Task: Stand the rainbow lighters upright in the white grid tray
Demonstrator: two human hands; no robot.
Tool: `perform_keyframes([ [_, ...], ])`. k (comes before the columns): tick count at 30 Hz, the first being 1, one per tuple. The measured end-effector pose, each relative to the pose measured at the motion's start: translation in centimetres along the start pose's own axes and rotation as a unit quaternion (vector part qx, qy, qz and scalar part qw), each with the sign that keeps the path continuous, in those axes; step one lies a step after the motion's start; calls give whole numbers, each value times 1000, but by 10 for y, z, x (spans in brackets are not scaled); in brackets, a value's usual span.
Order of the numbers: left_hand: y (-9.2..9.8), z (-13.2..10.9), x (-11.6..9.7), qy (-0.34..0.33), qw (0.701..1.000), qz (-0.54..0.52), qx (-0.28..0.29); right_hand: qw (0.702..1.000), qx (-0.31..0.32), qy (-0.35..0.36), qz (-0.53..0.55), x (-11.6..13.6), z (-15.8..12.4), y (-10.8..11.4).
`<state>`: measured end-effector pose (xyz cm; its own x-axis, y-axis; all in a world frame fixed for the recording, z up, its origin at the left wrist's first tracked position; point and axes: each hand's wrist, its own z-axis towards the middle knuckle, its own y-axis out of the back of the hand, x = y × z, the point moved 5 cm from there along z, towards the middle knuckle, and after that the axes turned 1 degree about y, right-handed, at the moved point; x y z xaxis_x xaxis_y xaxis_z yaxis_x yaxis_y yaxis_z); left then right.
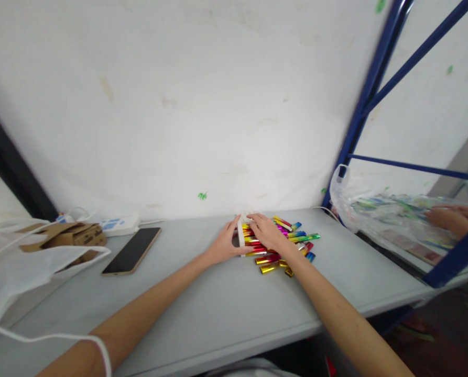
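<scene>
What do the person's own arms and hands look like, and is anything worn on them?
Both arms are bare up to the picture's lower edge: no sleeves, gloves or watch. No ring can be made out on the left hand or right hand. A thin white cord lies across the left arm.

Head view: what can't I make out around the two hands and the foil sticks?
White strip: head view, ends hidden under left hand and right hand; either grip on it unclear.
Foil sticks: head view, partly under the right hand, too small to count.
Plastic bag: head view, contents blurred, crossed by blue frame.
Another person's hand: head view, blurred, arm cut by right edge.
</scene>
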<state>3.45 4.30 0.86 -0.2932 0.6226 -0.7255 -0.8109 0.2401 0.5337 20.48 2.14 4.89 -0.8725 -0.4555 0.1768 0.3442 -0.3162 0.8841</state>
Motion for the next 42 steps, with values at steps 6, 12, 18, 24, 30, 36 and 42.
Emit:
perform_keyframes([
  [6, -1, 1, 4, -5, 1000, 9, 8, 993, 73, 27, -92, 19, -1, -18],
  [12, -1, 1, 2, 3, 1000, 5, 3, 990, 74, 31, -120, 19, -2, -10],
  [18, -2, 0, 3, 8, 1000, -5, 0, 993, 57, -59, -85, -3, -3, -2],
  [24, -2, -1, 3, 14, 1000, 6, 8, 988, 58, -124, -69, -28, -6, 11],
  [30, -2, -2, 4, 12, 1000, -7, 1, 993, 27, -107, -46, -18, -4, 13],
  [36, -2, 0, 3, -7, 1000, 1, 1, 996, 60, 38, -61, 16, -2, -6],
  [42, -4, 1, 10, -14, 1000, 7, 5, 988, 92, 9, -120, 25, -7, -5],
])
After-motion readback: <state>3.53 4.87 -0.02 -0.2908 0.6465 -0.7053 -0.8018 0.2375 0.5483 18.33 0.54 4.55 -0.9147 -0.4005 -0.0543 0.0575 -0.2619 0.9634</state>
